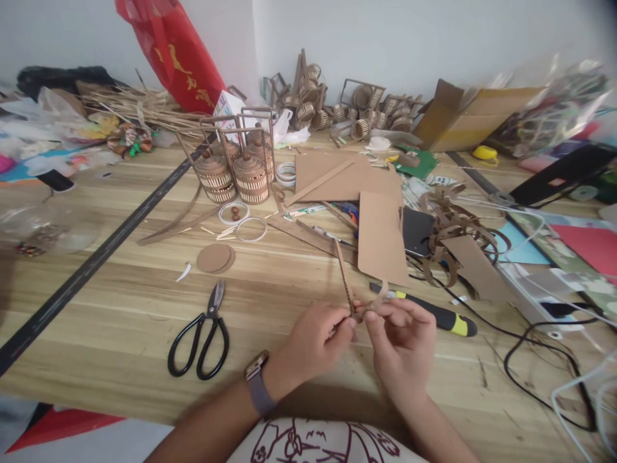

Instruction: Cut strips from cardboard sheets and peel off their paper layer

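Note:
Close to the table's front edge, my left hand (315,339) and my right hand (403,347) meet with fingertips pinched on a thin cardboard strip (344,275). One length of the strip rises up and away from my left fingers. A paler, curled piece (383,293) stands up by my right fingertips; whether it belongs to the same strip I cannot tell. Scissors (212,315) with black handles lie partly open to the left of my hands. Just beyond my right hand is a utility knife (448,318) with a black and yellow handle.
Cardboard discs (215,258), white rings (251,229) and small round baskets (251,177) in frames stand to the left. Cardboard sheets (383,238) lie ahead. Tangled brown strips (441,263), a black cable (523,334) and a white power strip (544,302) occupy the right.

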### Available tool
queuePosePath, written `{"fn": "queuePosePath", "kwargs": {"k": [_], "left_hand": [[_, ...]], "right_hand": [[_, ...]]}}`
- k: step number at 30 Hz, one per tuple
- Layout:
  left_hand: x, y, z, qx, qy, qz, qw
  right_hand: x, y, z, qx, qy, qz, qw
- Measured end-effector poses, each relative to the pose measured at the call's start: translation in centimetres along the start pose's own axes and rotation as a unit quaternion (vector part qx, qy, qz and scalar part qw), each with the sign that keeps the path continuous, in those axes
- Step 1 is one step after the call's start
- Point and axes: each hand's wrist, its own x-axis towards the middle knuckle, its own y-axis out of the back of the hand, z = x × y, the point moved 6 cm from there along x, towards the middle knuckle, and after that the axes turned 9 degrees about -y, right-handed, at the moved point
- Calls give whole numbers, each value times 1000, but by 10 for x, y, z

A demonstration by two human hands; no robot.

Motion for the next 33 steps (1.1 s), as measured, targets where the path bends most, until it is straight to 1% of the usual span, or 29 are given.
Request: {"fn": "queuePosePath", "kwargs": {"k": [2,4,8,11,14,16,19,21,24,27,30,33], "left_hand": [[0,1,-1,-29,24,10,999],[1,0,-2,-63,42,14,997],[1,1,-6,-75,53,34,995],[0,1,-12,-101,86,54,990],[-1,-1,-18,-122,124,71,982],[-1,-1,-18,-128,135,75,980],[-1,-1,-16,-134,127,77,980],[-1,0,-15,-127,111,78,983],[-1,1,-12,-85,74,73,991],[-1,1,-11,-35,54,65,996],[-1,1,-11,-48,63,57,995],[0,0,-9,-87,70,48,993]], "right_hand": [[-2,-2,-3,-20,38,-7,999],[-4,-2,-2,-48,55,-10,997],[-6,-1,7,-104,57,-27,993],[-7,-3,12,-128,56,-47,989],[-9,-3,16,-139,39,-40,989],[-10,-4,17,-132,28,-36,990],[-10,-5,15,-103,16,-30,994],[-8,-6,13,-66,-8,-27,997],[-2,-7,10,1,-59,-28,998],[2,-7,8,28,-84,-34,996],[3,-6,7,21,-69,-32,997],[0,-3,7,2,-27,-25,999]]}}
